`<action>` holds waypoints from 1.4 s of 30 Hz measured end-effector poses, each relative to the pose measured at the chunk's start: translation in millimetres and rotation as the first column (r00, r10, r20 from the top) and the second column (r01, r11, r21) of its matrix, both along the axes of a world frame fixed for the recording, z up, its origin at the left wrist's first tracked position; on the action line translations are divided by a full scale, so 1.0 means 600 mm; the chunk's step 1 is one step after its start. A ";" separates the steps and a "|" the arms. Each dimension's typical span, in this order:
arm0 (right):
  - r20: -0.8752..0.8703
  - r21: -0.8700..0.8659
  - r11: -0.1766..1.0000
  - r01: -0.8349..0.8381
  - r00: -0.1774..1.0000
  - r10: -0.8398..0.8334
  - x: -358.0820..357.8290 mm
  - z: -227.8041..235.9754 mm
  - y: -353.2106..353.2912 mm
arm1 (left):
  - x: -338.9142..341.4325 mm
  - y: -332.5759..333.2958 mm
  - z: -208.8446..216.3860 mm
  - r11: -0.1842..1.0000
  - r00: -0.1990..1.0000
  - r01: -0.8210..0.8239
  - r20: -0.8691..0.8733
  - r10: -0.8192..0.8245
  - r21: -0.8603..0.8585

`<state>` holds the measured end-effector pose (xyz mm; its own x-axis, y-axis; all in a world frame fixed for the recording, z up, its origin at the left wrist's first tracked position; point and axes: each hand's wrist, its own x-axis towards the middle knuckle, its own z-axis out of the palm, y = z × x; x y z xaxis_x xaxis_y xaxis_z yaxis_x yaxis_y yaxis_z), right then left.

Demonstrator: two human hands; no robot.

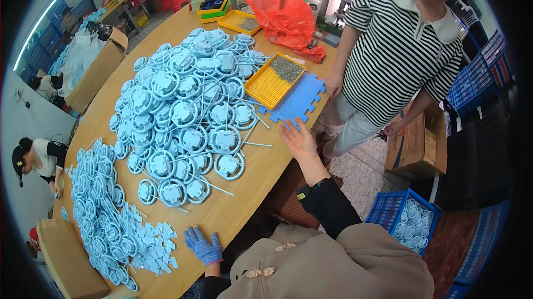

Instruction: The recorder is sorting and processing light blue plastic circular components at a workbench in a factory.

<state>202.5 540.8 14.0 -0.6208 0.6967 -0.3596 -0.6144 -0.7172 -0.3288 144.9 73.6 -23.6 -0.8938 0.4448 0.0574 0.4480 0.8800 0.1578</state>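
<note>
My left hand (204, 246), in a blue knit glove, rests on the table's near edge with its fingers apart, holding nothing. Close beside it lies a heap of small flat light-blue plastic pieces (157, 246). My bare right hand (300, 140) is held out past the table edge, palm up and fingers spread, with nothing in it. Just beyond that hand is a blue foam mat (297, 99) with a toothed edge. A big pile of light-blue ring-shaped plastic parts (183, 113), with squarish centres and thin stems, covers the middle of the wooden table (244, 185).
A yellow tray (265, 89) of small grey metal pieces sits partly on the mat. Behind it are a red plastic bag (283, 18) and another yellow tray (229, 20). A person in a striped shirt (400, 38) stands at the right, near a blue crate (391, 210) and a cardboard box (425, 138).
</note>
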 end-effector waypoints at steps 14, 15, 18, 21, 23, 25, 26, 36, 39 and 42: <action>-0.211 0.128 0.987 0.097 0.975 -0.069 0.038 0.052 0.032 | 0.001 -0.006 0.005 0.999 1.000 0.004 0.008 -0.003 -0.054; -0.196 0.092 0.991 0.095 0.978 -0.075 0.049 0.044 0.028 | 0.002 -0.006 0.003 0.998 1.000 -0.005 0.008 0.005 -0.059; -0.137 0.062 0.992 0.107 0.986 -0.097 0.063 0.044 0.011 | -0.007 -0.001 -0.004 0.999 1.000 0.000 -0.015 -0.001 -0.054; -0.114 0.083 0.995 0.057 0.992 -0.047 0.056 0.056 -0.003 | -0.006 -0.001 -0.002 0.999 1.000 -0.007 -0.003 0.007 -0.048; -0.118 0.117 0.993 0.035 0.993 -0.021 0.049 0.058 -0.004 | -0.007 -0.002 -0.002 1.000 1.000 0.007 -0.026 -0.007 -0.031; -0.123 0.153 0.988 0.016 0.992 0.003 0.042 0.061 -0.003 | -0.008 -0.001 -0.001 1.000 1.000 0.001 -0.026 -0.002 -0.023; -0.105 0.158 0.987 0.014 0.994 0.002 0.038 0.062 -0.003 | -0.008 0.000 -0.001 1.000 1.000 -0.002 -0.025 0.002 -0.018; -0.077 0.116 0.993 -0.029 0.996 0.038 0.026 0.038 -0.016 | -0.007 -0.015 -0.016 1.000 0.998 0.021 -0.056 -0.020 0.002; -0.066 0.091 0.995 -0.034 0.997 0.040 0.036 0.024 -0.018 | -0.006 -0.011 -0.009 1.000 0.999 0.014 -0.040 -0.014 -0.007; -0.028 0.083 0.997 -0.008 1.000 0.010 0.042 0.030 -0.032 | -0.006 -0.009 -0.003 1.000 0.999 0.009 -0.035 -0.010 -0.018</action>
<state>227.6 521.8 31.8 -0.6364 0.7176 -0.2830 -0.6181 -0.6939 -0.3694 141.1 68.2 -25.4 -0.8871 0.4545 0.0804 0.4614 0.8782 0.1261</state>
